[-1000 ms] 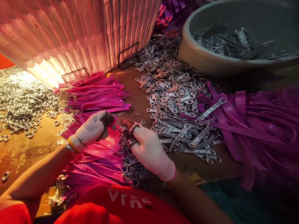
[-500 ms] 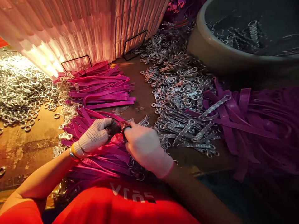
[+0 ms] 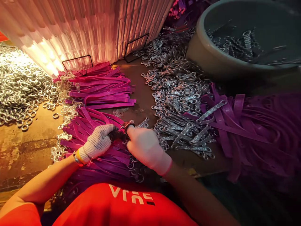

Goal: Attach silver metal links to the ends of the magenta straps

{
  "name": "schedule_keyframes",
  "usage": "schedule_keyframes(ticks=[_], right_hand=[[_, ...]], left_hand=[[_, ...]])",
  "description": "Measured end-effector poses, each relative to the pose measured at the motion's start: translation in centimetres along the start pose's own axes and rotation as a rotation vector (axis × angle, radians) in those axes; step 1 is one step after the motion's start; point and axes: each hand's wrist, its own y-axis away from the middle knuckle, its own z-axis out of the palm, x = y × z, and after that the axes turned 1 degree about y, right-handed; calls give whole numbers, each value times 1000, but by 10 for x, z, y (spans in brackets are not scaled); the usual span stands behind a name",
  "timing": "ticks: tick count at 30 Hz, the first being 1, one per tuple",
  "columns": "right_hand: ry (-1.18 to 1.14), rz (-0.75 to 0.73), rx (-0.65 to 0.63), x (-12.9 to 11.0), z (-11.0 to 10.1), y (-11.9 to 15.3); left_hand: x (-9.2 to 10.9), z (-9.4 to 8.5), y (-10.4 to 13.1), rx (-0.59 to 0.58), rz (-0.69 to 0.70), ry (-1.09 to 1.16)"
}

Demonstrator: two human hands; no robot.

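Observation:
My left hand (image 3: 100,138), in a dotted white glove with blackened fingertips, is closed at the end of a purple strap (image 3: 110,115). Against it, my right hand (image 3: 146,145), gloved in white, pinches the same strap end. Dark fingertips hide most of what lies between them, and any small metal part there is too small to make out. Beneath both hands spreads a heap of purple straps (image 3: 115,160), with metal loops (image 3: 64,136) at their left ends. A neater row of purple straps (image 3: 105,89) lies just beyond.
Loose metal rings (image 3: 21,91) are piled at the left. Twisted metal links (image 3: 181,100) form a long heap right of centre. A large tub (image 3: 199,40) holds more links at the back right. Tangled purple straps (image 3: 258,131) lie at right, and a ribbed translucent panel (image 3: 94,28) stands behind.
Both hands have drawn slightly closer together, the left moving a little right and down. They stay closed at the strap end. The view has shifted slightly.

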Motion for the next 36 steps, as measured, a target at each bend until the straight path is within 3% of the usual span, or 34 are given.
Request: schedule_keyframes(ticks=[8,13,15,17,18,19,22,23,25,27,30,33,36], right_hand=[[44,-235,37,5,13,-9],[8,-261,73,2,5,-4],[-29,-243,106,11,3,2],[-111,-220,175,40,2,8],[-172,-183,219,62,3,10],[-225,-44,298,88,4,11],[-143,693,522,175,9,6],[-105,902,524,200,11,3],[-90,1099,500,236,14,-4],[-123,1085,480,252,15,-10],[-188,1020,465,255,14,-15],[-234,957,499,251,8,-15],[-220,903,636,231,2,-12]], left_hand=[[-4,-6,-8,-94,33,-20],[-3,-19,-17,-203,5,177],[-2,-22,-16,-152,-81,293],[1,-25,-15,-19,-205,442],[3,-26,-13,39,-266,533],[6,-26,-12,74,-319,638],[15,-27,-10,5,-503,964],[18,-26,-9,-40,-563,1062],[24,-24,-6,-107,-654,1202],[28,-20,-2,-117,-678,1251],[27,-12,4,-100,-645,1249],[24,-9,8,-109,-613,1293],[22,-11,11,-157,-589,1332]])
